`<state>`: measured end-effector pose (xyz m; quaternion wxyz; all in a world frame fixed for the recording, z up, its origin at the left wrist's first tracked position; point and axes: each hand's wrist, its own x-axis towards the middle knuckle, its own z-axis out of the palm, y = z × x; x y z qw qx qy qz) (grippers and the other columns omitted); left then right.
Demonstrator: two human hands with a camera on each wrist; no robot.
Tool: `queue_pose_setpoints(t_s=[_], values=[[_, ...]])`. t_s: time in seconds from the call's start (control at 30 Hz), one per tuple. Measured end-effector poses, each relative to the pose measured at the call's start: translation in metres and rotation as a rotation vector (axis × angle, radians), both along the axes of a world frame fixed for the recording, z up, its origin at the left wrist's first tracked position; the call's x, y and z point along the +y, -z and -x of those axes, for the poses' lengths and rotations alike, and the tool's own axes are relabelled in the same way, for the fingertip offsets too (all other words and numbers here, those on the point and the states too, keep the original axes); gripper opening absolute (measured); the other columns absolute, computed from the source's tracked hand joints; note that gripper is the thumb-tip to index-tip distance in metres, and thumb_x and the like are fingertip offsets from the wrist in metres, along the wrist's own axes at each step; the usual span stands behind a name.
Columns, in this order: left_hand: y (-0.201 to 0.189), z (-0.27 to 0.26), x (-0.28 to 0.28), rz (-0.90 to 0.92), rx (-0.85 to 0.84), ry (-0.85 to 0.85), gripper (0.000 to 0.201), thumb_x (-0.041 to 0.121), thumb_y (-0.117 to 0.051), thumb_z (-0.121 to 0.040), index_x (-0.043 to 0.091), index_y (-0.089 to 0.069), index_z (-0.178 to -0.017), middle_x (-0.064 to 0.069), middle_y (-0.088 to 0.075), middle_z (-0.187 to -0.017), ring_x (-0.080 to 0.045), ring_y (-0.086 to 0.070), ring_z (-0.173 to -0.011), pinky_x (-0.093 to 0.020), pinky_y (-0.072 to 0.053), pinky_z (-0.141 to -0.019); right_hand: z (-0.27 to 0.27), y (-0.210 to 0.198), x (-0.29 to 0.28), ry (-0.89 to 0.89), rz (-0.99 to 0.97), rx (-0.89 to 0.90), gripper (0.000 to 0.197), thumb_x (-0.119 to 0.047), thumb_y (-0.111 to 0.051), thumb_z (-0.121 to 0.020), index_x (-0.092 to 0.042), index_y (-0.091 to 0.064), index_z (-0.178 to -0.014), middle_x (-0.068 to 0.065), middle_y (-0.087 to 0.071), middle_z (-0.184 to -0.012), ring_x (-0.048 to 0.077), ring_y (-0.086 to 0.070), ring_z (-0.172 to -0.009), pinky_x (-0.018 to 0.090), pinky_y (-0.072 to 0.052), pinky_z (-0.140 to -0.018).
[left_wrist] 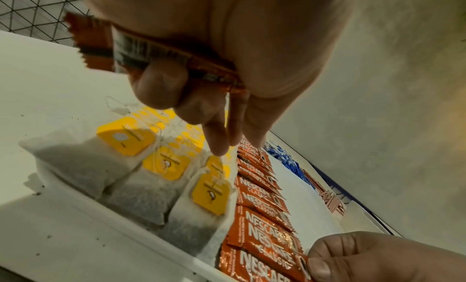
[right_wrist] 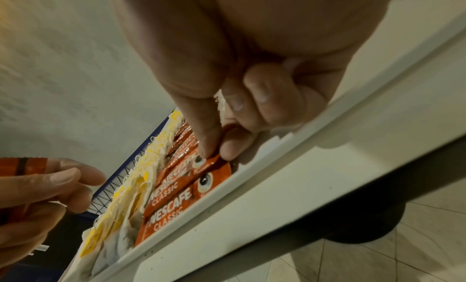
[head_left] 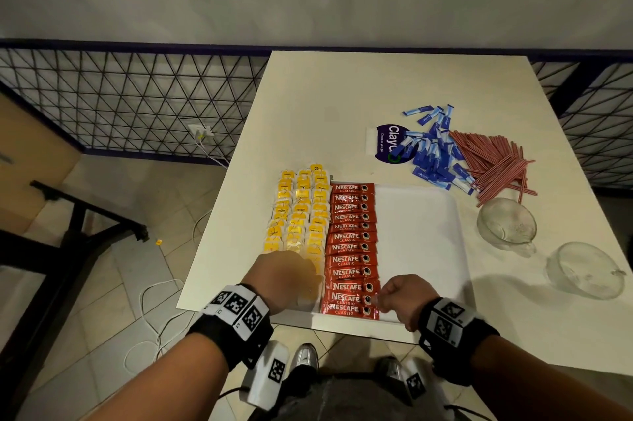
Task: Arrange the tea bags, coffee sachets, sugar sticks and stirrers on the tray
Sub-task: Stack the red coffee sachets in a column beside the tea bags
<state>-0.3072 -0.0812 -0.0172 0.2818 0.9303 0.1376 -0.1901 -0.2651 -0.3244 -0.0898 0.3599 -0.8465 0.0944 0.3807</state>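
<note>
Red Nescafé coffee sachets (head_left: 351, 249) lie crosswise on white tray (head_left: 421, 232); right hand (head_left: 404, 297) pinches one (right_wrist: 214, 162), left hand (head_left: 284, 278) grips probably several spares (left_wrist: 151, 47); yellow-tagged tea bags (head_left: 301, 211) alongside.

Bare forearms, black wristbands (head_left: 233, 328) — white blocks, black square-patterned markers (head_left: 445, 319)

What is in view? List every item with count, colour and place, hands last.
tea bags: about three columns, white with yellow tags, left part of tray.
coffee sachets: one overlapping column, red, tray middle.
spare sachets: count unclear, red, in left hand.
tray: one, white, near table edge; right part bare.
sugar sticks: loose pile, blue, table beyond tray.
stirrers: loose pile, red-and-white, right of sugar sticks.
glass cups: two, clear, right of tray.
sticker: one, purple, partly under sugar sticks.
left hand: grips spare sachets, over tea bags.
right hand: pinches a near-end sachet.
</note>
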Motion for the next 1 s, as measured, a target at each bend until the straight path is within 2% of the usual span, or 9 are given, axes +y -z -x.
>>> queue_pose_setpoints(t_s=[0.27,0.4,0.5,0.6,0.67,0.73,0.83,0.9,1.0], values=[[0.004,-0.002,0.0,0.003,0.008,0.015,0.023,0.039,-0.062,-0.091,0.023,-0.069,-0.106,0.007,-0.064,-0.092,-0.009,-0.054,-0.086,-0.018,-0.037,-0.075,-0.002,0.003,0.001,0.01,-0.006,-0.005,0.029,-0.041,-0.081,-0.069,-0.019,-0.063,-0.071,-0.006,-0.065,-0.064,0.014,-0.051,-0.054,0.027,-0.043,-0.058],[0.003,-0.003,0.0,0.011,0.005,0.016,0.024,0.041,-0.062,-0.09,0.024,-0.068,-0.105,0.014,-0.053,-0.073,-0.009,-0.052,-0.077,-0.019,-0.035,-0.066,-0.007,-0.005,-0.002,-0.031,0.029,0.003,0.036,-0.048,-0.079,-0.07,-0.019,-0.059,-0.075,-0.005,-0.058,-0.062,0.014,-0.05,-0.057,0.029,-0.044,-0.06],[-0.002,-0.005,-0.001,0.01,-0.016,0.014,0.027,0.037,-0.061,-0.09,0.023,-0.064,-0.112,0.013,-0.052,-0.072,-0.012,-0.052,-0.076,-0.021,-0.035,-0.067,-0.013,-0.016,-0.007,-0.033,0.03,-0.025,0.04,-0.054,-0.076,-0.071,-0.019,-0.058,-0.077,-0.004,-0.059,-0.064,0.014,-0.051,-0.057,0.029,-0.044,-0.059],[-0.014,-0.009,-0.011,0.091,-0.011,0.116,0.038,0.022,-0.052,-0.092,0.018,-0.051,-0.13,0.002,-0.062,-0.09,-0.015,-0.054,-0.082,-0.022,-0.039,-0.071,-0.019,-0.032,-0.001,-0.046,-0.076,-0.114,0.041,-0.062,-0.067,-0.074,-0.022,-0.06,-0.076,-0.005,-0.063,-0.068,0.007,-0.049,-0.05,0.027,-0.038,-0.055],[-0.022,-0.012,-0.024,0.194,-0.009,0.199,0.051,0.024,-0.047,-0.089,0.018,-0.04,-0.139,-0.003,-0.066,-0.104,-0.017,-0.058,-0.088,-0.025,-0.045,-0.078,-0.02,-0.051,0.014,-0.086,-0.234,-0.155,0.035,-0.059,-0.064,-0.08,-0.024,-0.061,-0.076,-0.005,-0.066,-0.069,-0.002,-0.047,-0.042,0.023,-0.036,-0.051],[-0.02,-0.018,-0.036,0.207,-0.012,0.262,0.066,0.031,-0.043,-0.079,0.023,-0.032,-0.144,-0.007,-0.065,-0.112,-0.025,-0.061,-0.099,-0.037,-0.05,-0.088,-0.019,-0.07,0.029,-0.12,-0.37,-0.171,0.026,-0.048,-0.064,-0.084,-0.023,-0.063,-0.081,-0.006,-0.066,-0.067,-0.003,-0.047,-0.039,0.016,-0.035,-0.046],[-0.017,-0.025,-0.049,0.11,0.016,0.33,0.074,0.026,-0.045,-0.081,0.021,-0.021,-0.151,-0.018,-0.057,-0.12,-0.035,-0.053,-0.111,-0.045,-0.047,-0.094,-0.02,-0.082,0.04,-0.085,-0.491,-0.168,0.015,-0.024,-0.064,-0.09,-0.01,-0.062,-0.084,-0.009,-0.051,-0.042,0.002,-0.039,-0.034,0.017,-0.032,-0.04],[-0.019,-0.028,-0.05,0.173,0.004,0.34,0.072,0.023,-0.046,-0.082,0.019,-0.024,-0.151,-0.015,-0.058,-0.126,-0.032,-0.054,-0.113,-0.039,-0.047,-0.096,-0.022,-0.081,0.039,-0.078,-0.486,-0.188,0.011,-0.014,-0.062,-0.091,-0.009,-0.062,-0.081,-0.01,-0.046,-0.037,0.003,-0.036,-0.034,0.02,-0.031,-0.041],[-0.021,-0.032,-0.036,0.19,-0.03,0.287,0.051,0.017,-0.052,-0.091,0.018,-0.044,-0.142,-0.005,-0.058,-0.131,-0.019,-0.057,-0.113,-0.023,-0.044,-0.091,-0.028,-0.075,0.03,-0.092,-0.407,-0.275,0.01,-0.02,-0.064,-0.09,-0.019,-0.066,-0.08,-0.015,-0.053,-0.045,-0.002,-0.044,-0.039,0.021,-0.033,-0.051]])
